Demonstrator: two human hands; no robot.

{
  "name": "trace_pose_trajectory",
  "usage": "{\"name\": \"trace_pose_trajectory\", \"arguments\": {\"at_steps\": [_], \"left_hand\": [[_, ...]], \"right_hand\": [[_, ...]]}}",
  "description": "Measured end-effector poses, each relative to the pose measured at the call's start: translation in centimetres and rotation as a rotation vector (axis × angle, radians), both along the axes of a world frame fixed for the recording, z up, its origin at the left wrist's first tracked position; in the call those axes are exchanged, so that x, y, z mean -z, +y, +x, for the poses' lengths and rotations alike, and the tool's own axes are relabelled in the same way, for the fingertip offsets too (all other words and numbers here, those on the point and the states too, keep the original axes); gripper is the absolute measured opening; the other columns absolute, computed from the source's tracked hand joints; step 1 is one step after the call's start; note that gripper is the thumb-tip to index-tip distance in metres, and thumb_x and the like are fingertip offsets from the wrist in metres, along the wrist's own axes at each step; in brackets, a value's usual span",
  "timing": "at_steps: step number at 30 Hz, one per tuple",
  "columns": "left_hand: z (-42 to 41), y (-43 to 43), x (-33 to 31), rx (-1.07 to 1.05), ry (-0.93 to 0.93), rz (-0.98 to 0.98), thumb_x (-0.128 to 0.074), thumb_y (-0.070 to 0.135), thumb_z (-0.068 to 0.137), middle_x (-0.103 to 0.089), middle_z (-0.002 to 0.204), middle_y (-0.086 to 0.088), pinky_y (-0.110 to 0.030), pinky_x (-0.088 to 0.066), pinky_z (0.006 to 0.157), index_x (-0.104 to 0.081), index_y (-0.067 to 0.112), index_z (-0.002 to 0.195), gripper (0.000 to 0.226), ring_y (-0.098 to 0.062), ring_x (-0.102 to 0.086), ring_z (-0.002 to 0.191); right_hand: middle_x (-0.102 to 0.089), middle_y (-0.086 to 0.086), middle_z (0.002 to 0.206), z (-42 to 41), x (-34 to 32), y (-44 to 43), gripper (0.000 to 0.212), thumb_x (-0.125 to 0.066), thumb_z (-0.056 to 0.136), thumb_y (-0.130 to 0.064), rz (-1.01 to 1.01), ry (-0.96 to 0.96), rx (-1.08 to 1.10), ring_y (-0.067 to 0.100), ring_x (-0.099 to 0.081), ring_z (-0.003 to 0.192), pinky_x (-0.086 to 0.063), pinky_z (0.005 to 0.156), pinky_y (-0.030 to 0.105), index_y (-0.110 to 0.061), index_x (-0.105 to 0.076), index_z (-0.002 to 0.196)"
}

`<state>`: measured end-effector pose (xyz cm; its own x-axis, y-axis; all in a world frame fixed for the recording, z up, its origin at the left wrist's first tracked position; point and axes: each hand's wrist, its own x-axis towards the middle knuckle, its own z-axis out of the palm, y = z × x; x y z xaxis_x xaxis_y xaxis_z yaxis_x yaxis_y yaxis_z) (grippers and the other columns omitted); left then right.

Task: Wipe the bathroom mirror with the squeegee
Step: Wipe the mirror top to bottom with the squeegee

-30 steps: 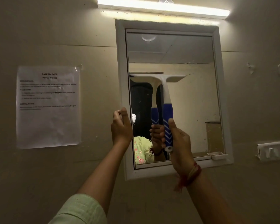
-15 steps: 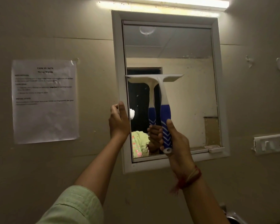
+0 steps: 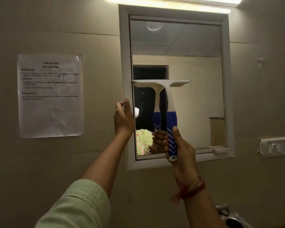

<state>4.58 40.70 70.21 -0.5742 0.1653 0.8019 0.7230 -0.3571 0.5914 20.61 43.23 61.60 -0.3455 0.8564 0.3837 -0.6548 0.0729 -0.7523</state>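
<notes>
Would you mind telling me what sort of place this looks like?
Probably a bathroom: a framed wall mirror under a strip light, with what looks like a metal tap below.

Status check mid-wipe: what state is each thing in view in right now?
mirror: faint specks on the glass
squeegee: upright, blade level against the glass
right hand: grips the squeegee's blue handle
left hand: holds the mirror's left frame edge
light strip: on
paper notice: stuck on the wall
</notes>
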Motion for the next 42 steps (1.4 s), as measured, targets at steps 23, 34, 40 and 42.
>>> {"name": "trace_pose_trajectory", "arguments": {"at_steps": [23,34,40,42], "left_hand": [[-0.2,0.1,0.1,0.027,-0.015,-0.004,-0.025,0.046,0.095,-0.054,0.080,0.002,-0.018,-0.035,0.055,-0.047,0.008,0.109,0.046,-0.004,-0.051,0.069],[-0.3,0.2,0.1,0.035,-0.008,-0.009,-0.024,0.047,0.095,-0.055,0.087,-0.002,-0.020,-0.036,0.059,-0.046,0.008,0.110,0.047,-0.010,-0.052,0.074],[-0.4,0.3,0.1,0.021,-0.009,-0.010,-0.025,0.046,0.095,-0.052,0.082,0.004,-0.011,-0.034,0.054,-0.047,0.009,0.108,0.045,0.000,-0.048,0.070],[-0.4,0.3,0.1,0.040,-0.011,-0.010,-0.024,0.046,0.095,-0.054,0.082,0.002,-0.018,-0.037,0.057,-0.046,0.009,0.109,0.045,-0.006,-0.052,0.072]], "right_hand": [[-0.064,0.002,0.075,0.4,6.8,-0.3,0.048,-0.063,0.065,-0.051,-0.134,-0.086,-0.047,0.013,-0.055,0.063,-0.043,0.056,0.027,-0.012,-0.063,0.092],[-0.068,0.007,0.084,-0.3,4.8,-0.5,0.061,-0.062,0.063,-0.060,-0.095,-0.091,0.037,0.014,-0.057,0.067,-0.044,0.057,0.026,-0.009,-0.065,0.096],[-0.063,0.000,0.067,0.1,6.9,-1.0,0.045,-0.062,0.064,-0.054,-0.133,-0.079,0.024,0.011,-0.054,0.056,-0.042,0.050,0.023,-0.013,-0.063,0.082],[-0.063,0.001,0.068,0.4,5.6,-0.8,0.045,-0.061,0.064,-0.055,-0.087,-0.084,0.048,0.012,-0.053,0.058,-0.041,0.052,0.025,-0.014,-0.063,0.081]]}}
